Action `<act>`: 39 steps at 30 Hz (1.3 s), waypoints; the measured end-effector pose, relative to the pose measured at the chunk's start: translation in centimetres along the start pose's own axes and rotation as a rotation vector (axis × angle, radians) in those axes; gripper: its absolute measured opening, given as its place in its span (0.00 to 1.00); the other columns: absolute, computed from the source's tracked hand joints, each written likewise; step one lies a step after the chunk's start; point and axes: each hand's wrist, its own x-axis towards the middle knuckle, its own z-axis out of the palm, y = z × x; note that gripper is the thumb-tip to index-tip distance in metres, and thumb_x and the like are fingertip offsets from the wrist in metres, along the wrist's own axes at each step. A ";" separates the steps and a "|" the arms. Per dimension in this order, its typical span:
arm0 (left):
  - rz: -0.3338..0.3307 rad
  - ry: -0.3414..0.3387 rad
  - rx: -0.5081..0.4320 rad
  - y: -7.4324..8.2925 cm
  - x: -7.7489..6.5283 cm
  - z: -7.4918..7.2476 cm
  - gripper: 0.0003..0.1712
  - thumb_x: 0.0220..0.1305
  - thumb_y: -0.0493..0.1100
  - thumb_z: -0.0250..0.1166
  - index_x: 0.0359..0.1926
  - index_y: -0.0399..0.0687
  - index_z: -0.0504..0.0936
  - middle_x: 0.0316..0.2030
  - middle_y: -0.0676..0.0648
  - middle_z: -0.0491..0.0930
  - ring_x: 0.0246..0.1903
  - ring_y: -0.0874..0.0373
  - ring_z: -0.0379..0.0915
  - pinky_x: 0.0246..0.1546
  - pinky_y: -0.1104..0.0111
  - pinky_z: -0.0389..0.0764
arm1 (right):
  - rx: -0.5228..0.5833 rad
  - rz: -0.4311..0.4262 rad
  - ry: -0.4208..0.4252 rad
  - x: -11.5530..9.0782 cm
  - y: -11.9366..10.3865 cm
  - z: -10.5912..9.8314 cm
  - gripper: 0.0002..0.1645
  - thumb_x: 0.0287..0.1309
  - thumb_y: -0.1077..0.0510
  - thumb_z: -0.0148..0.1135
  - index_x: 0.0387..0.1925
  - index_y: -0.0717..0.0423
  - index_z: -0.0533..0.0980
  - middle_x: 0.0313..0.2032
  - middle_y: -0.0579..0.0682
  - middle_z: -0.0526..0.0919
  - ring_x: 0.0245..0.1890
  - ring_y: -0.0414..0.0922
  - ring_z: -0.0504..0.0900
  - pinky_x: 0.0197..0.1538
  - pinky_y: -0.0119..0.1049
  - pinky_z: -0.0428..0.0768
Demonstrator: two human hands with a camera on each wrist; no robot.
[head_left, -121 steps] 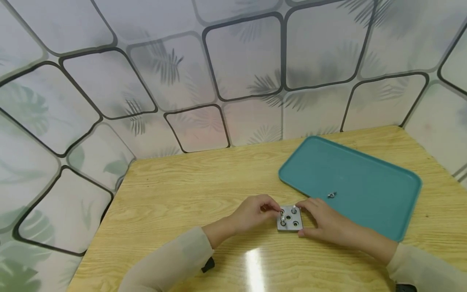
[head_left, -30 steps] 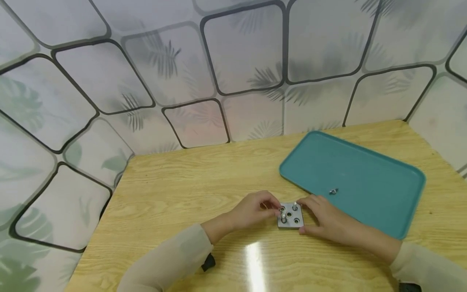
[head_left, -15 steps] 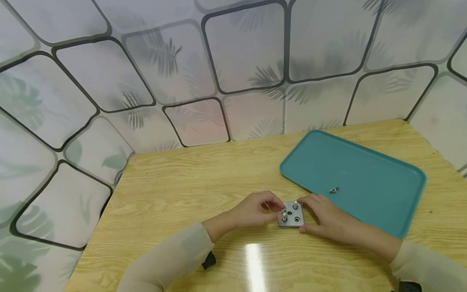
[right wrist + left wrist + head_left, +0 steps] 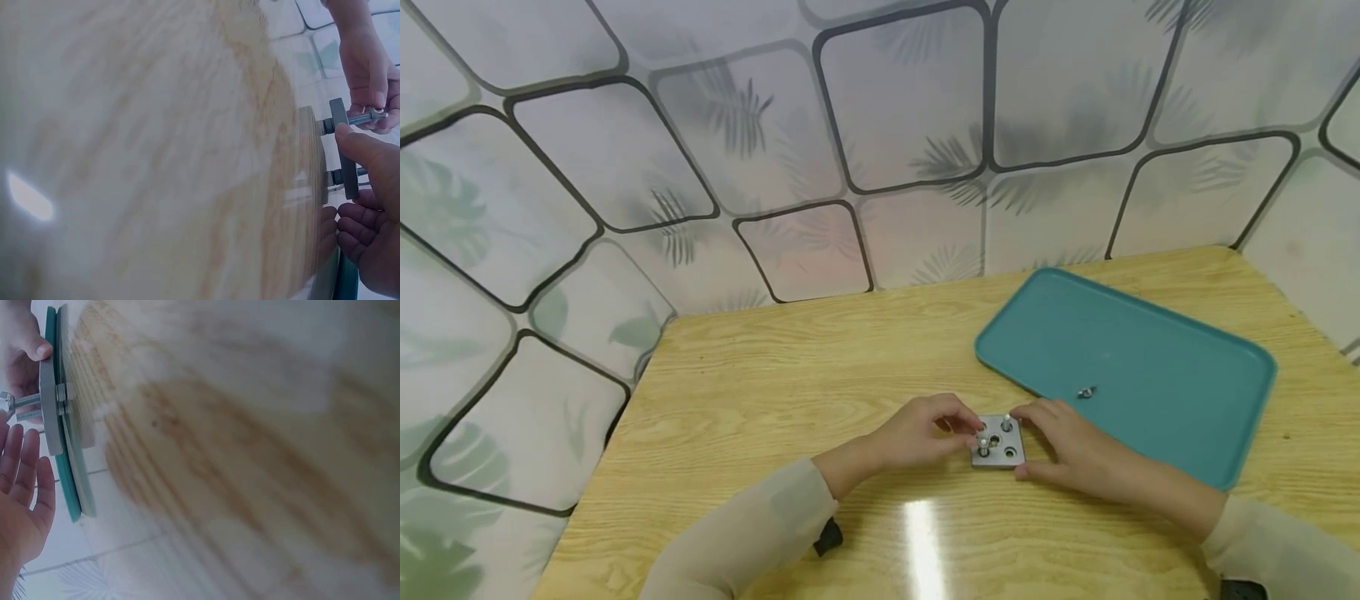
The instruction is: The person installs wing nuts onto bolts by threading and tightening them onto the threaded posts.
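A small square metal plate (image 4: 997,458) with several holes lies near the tray's front edge, with bolts standing up through it. My right hand (image 4: 1067,454) grips its right side between thumb and fingers. At the plate's left side my left hand (image 4: 921,437) pinches a small wing nut (image 4: 378,114) at the top of the front-left bolt (image 4: 984,451). Another bolt (image 4: 1007,423) rises at the far right corner, bare on top. In the right wrist view, bolt heads or nuts show under the plate, between it and the table.
A teal tray (image 4: 1165,375) lies at the right, behind my right hand. A small metal wing nut (image 4: 1086,392) sits on it. The wooden table (image 4: 790,358) meets a patterned curtain (image 4: 910,108) at its back edge.
My left thumb and fingers have shifted slightly around the top of the front-left bolt. The right hand keeps its grip on the plate. The head view has tilted a little.
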 end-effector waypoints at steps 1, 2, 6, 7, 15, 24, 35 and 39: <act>-0.003 0.005 0.000 0.0 0.0 0.0 0.11 0.62 0.39 0.65 0.44 0.41 0.81 0.40 0.48 0.82 0.39 0.69 0.74 0.43 0.77 0.76 | 0.001 0.000 0.001 0.0 0.0 0.0 0.43 0.51 0.37 0.66 0.58 0.63 0.68 0.53 0.57 0.74 0.54 0.55 0.71 0.53 0.54 0.73; -0.010 0.011 -0.002 0.0 0.0 0.0 0.10 0.62 0.39 0.65 0.44 0.41 0.81 0.40 0.48 0.82 0.39 0.69 0.74 0.43 0.77 0.76 | 0.003 0.000 0.004 0.0 0.0 0.0 0.43 0.51 0.37 0.66 0.58 0.63 0.68 0.53 0.57 0.74 0.54 0.56 0.71 0.54 0.55 0.73; -0.050 0.048 0.006 0.2 0.1 0.0 0.08 0.60 0.40 0.67 0.39 0.43 0.81 0.37 0.50 0.82 0.36 0.70 0.73 0.42 0.77 0.76 | 0.005 -0.014 0.023 0.0 0.1 0.2 0.42 0.50 0.38 0.67 0.57 0.63 0.69 0.53 0.57 0.75 0.54 0.56 0.72 0.54 0.55 0.73; -0.062 0.058 0.010 0.2 0.1 0.0 0.07 0.59 0.40 0.67 0.38 0.43 0.81 0.36 0.50 0.81 0.35 0.70 0.73 0.41 0.77 0.76 | 0.007 -0.018 0.028 0.0 0.1 0.2 0.42 0.50 0.39 0.68 0.57 0.63 0.69 0.53 0.57 0.75 0.53 0.56 0.72 0.54 0.55 0.73; -0.079 0.063 0.007 0.4 0.2 -0.2 0.04 0.60 0.39 0.67 0.36 0.44 0.81 0.33 0.50 0.81 0.33 0.70 0.72 0.40 0.76 0.76 | -0.001 -0.016 0.025 0.1 0.1 0.0 0.42 0.50 0.39 0.68 0.57 0.63 0.69 0.53 0.58 0.74 0.54 0.57 0.71 0.54 0.56 0.72; -0.033 -0.023 0.003 0.4 0.1 -0.1 0.14 0.58 0.45 0.69 0.45 0.47 0.82 0.38 0.51 0.82 0.37 0.67 0.75 0.43 0.76 0.76 | -0.010 -0.009 0.013 0.1 0.0 0.0 0.42 0.50 0.39 0.68 0.57 0.64 0.69 0.53 0.58 0.74 0.54 0.57 0.71 0.54 0.56 0.73; 0.054 -0.028 0.063 0.2 0.0 -0.2 0.10 0.63 0.37 0.63 0.45 0.43 0.82 0.39 0.49 0.81 0.39 0.69 0.74 0.44 0.79 0.75 | -0.011 -0.013 0.015 0.1 0.1 0.1 0.43 0.50 0.38 0.67 0.57 0.64 0.69 0.54 0.58 0.74 0.55 0.58 0.71 0.54 0.56 0.72; 0.020 -0.020 0.058 0.3 -0.1 -0.2 0.09 0.65 0.36 0.60 0.45 0.43 0.82 0.41 0.49 0.82 0.41 0.67 0.74 0.44 0.78 0.75 | -0.004 -0.017 0.012 0.1 0.0 0.1 0.42 0.50 0.38 0.67 0.57 0.64 0.69 0.54 0.58 0.74 0.55 0.57 0.71 0.54 0.56 0.72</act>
